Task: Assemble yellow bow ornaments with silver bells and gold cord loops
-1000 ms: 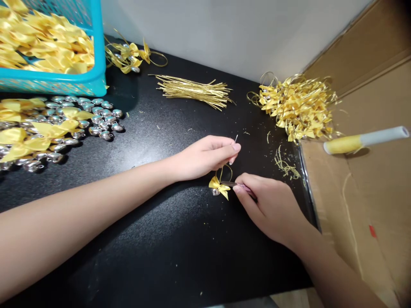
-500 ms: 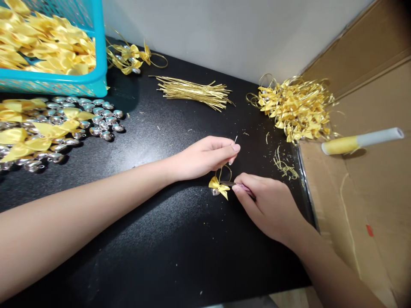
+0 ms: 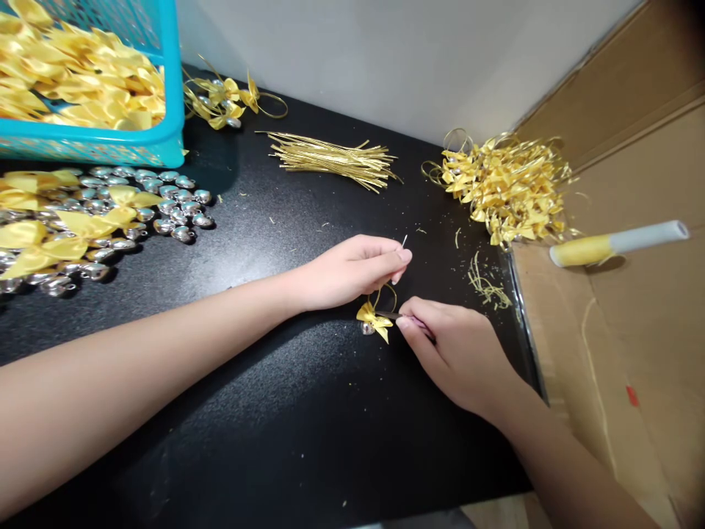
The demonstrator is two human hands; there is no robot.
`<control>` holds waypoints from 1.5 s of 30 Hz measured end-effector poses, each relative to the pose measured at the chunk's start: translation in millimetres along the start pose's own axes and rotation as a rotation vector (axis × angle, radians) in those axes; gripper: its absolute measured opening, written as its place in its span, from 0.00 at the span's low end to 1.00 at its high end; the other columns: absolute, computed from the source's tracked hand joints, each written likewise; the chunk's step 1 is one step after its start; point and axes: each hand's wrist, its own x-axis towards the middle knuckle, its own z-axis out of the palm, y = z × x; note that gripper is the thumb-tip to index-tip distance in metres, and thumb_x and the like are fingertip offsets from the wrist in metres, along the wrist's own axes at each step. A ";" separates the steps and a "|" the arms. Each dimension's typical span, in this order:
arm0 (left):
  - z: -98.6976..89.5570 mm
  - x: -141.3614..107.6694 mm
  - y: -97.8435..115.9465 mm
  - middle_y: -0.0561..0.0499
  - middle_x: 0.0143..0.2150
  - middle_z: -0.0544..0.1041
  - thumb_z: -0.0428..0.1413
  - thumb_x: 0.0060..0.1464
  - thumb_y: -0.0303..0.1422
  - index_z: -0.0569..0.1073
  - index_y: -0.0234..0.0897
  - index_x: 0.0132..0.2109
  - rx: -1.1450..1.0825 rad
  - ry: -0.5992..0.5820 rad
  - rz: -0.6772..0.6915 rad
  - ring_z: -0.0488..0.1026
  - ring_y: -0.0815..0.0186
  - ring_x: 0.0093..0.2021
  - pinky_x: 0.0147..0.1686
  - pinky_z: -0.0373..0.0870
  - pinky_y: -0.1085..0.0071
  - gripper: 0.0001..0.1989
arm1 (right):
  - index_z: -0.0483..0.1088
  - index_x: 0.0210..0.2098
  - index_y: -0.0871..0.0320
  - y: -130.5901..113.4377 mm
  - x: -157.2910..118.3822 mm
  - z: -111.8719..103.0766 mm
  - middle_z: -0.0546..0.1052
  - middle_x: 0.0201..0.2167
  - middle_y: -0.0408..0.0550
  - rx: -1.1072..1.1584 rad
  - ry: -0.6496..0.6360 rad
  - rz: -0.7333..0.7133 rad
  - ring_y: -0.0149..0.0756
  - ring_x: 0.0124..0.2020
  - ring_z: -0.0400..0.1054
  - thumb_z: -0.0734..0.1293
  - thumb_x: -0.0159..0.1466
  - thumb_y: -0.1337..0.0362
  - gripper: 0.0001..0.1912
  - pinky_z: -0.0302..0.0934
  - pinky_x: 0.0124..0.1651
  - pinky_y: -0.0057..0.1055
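Observation:
My left hand point(image 3: 366, 268) is closed in a pinch on a gold cord, whose short pale end sticks up past the fingertips. From it hangs a loop with a yellow bow point(image 3: 374, 317) and a small silver bell-like piece point(image 3: 367, 328) at its lower left. My right hand point(image 3: 460, 349) is closed around a small tool point(image 3: 421, 325) with pinkish handles. The tool's dark, thin tip points left and reaches the bow. Whether the tip touches the bow or the cord is too small to tell.
Back left, a turquoise basket point(image 3: 173, 88) holds yellow bows; silver pieces point(image 3: 179, 209) lie before it. A bundle of gold cords point(image 3: 335, 158) lies at the back. Finished-looking bow loops point(image 3: 507, 187) are piled back right, near cord scraps point(image 3: 487, 283) and a yellow-grey tube point(image 3: 617, 242) on cardboard.
The tool tip, my right hand and the bow have shifted very slightly left. My left hand keeps its pinch in almost the same place.

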 end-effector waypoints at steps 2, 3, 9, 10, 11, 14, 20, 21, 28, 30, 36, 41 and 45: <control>0.4 -0.1 -0.6 0.60 0.19 0.54 0.53 0.60 0.44 0.64 0.36 0.26 -0.006 0.000 -0.003 0.49 0.74 0.20 0.21 0.48 0.76 0.20 | 0.68 0.31 0.55 0.1 -0.3 -0.6 0.76 0.28 0.43 0.011 0.001 -0.006 0.35 0.28 0.68 0.55 0.69 0.59 0.15 0.50 0.31 0.30; 0.8 -0.1 -0.7 0.60 0.19 0.53 0.53 0.60 0.44 0.64 0.36 0.26 -0.014 -0.001 -0.005 0.49 0.74 0.20 0.21 0.48 0.76 0.20 | 0.68 0.31 0.55 0.5 -0.8 -1.3 0.76 0.27 0.43 0.023 0.011 -0.007 0.34 0.28 0.68 0.55 0.69 0.59 0.15 0.50 0.31 0.30; -3.3 0.2 8.5 0.59 0.20 0.51 0.50 0.62 0.41 0.62 0.37 0.26 -0.051 0.107 0.000 0.46 0.74 0.19 0.20 0.46 0.75 0.18 | 0.69 0.40 0.55 16.4 -4.9 0.9 0.78 0.33 0.46 0.150 0.137 0.045 0.36 0.32 0.72 0.57 0.68 0.59 0.11 0.58 0.34 0.30; -6.5 0.0 12.5 0.59 0.20 0.51 0.48 0.62 0.40 0.61 0.38 0.26 -0.006 0.150 0.010 0.47 0.73 0.19 0.20 0.46 0.75 0.17 | 0.68 0.43 0.56 22.1 -4.5 3.9 0.78 0.35 0.47 0.163 0.183 0.074 0.37 0.34 0.73 0.58 0.68 0.60 0.10 0.60 0.37 0.31; -10.4 -0.6 16.9 0.58 0.20 0.52 0.47 0.63 0.40 0.61 0.38 0.26 0.084 0.194 0.017 0.48 0.73 0.19 0.21 0.47 0.75 0.17 | 0.68 0.44 0.57 28.2 -3.4 7.6 0.78 0.36 0.49 0.152 0.251 0.110 0.38 0.36 0.73 0.59 0.67 0.60 0.11 0.62 0.38 0.32; -24.0 -4.3 29.4 0.55 0.20 0.57 0.48 0.60 0.38 0.61 0.37 0.23 0.649 0.312 -0.010 0.54 0.70 0.20 0.23 0.50 0.73 0.18 | 0.70 0.43 0.58 46.4 2.6 20.2 0.75 0.39 0.53 0.052 0.429 0.109 0.45 0.41 0.70 0.61 0.66 0.61 0.10 0.64 0.44 0.39; -34.9 -11.4 34.3 0.47 0.25 0.73 0.49 0.58 0.44 0.73 0.38 0.28 1.449 0.364 -0.336 0.73 0.57 0.33 0.30 0.59 0.70 0.18 | 0.74 0.45 0.56 58.1 12.9 33.4 0.68 0.47 0.58 0.027 0.617 0.060 0.50 0.49 0.63 0.62 0.66 0.61 0.12 0.61 0.53 0.50; -35.4 -11.9 34.8 0.46 0.27 0.75 0.49 0.58 0.45 0.74 0.38 0.31 1.483 0.352 -0.348 0.74 0.56 0.34 0.30 0.60 0.70 0.18 | 0.74 0.45 0.55 57.5 13.5 34.3 0.68 0.49 0.58 0.047 0.620 0.060 0.51 0.51 0.62 0.62 0.67 0.61 0.12 0.61 0.54 0.51; -57.0 -33.9 72.9 0.46 0.41 0.78 0.50 0.59 0.43 0.74 0.37 0.44 1.432 0.389 -0.157 0.71 0.62 0.35 0.33 0.60 0.71 0.16 | 0.73 0.49 0.55 63.1 20.0 43.5 0.68 0.52 0.59 0.106 0.641 -0.023 0.53 0.57 0.59 0.58 0.68 0.62 0.16 0.58 0.59 0.58; -61.8 -47.8 83.5 0.47 0.39 0.77 0.50 0.60 0.41 0.74 0.36 0.45 1.361 0.508 -0.023 0.69 0.65 0.33 0.33 0.59 0.71 0.15 | 0.73 0.50 0.56 64.2 20.4 43.5 0.68 0.54 0.59 0.099 0.655 -0.044 0.55 0.61 0.56 0.57 0.68 0.64 0.17 0.56 0.60 0.59; -48.4 -85.4 70.7 0.50 0.29 0.74 0.53 0.58 0.40 0.74 0.36 0.36 1.224 0.581 -0.065 0.67 0.65 0.28 0.30 0.59 0.71 0.11 | 0.74 0.36 0.58 25.1 6.8 23.5 0.75 0.39 0.55 0.047 0.541 -0.005 0.48 0.45 0.68 0.61 0.67 0.59 0.12 0.63 0.49 0.46; -20.0 -100.0 38.5 0.49 0.30 0.77 0.51 0.58 0.41 0.74 0.37 0.35 1.177 0.475 -0.118 0.70 0.63 0.29 0.31 0.61 0.70 0.13 | 0.70 0.29 0.58 -21.7 15.1 10.8 0.75 0.24 0.47 0.082 0.219 0.147 0.39 0.28 0.70 0.64 0.64 0.59 0.11 0.58 0.36 0.36; 2.2 -101.4 20.5 0.48 0.30 0.78 0.51 0.59 0.42 0.74 0.36 0.33 0.984 0.420 -0.122 0.70 0.64 0.29 0.31 0.64 0.69 0.15 | 0.69 0.28 0.58 -30.3 27.9 9.5 0.75 0.24 0.44 0.232 0.194 0.026 0.33 0.27 0.68 0.62 0.63 0.68 0.08 0.56 0.33 0.30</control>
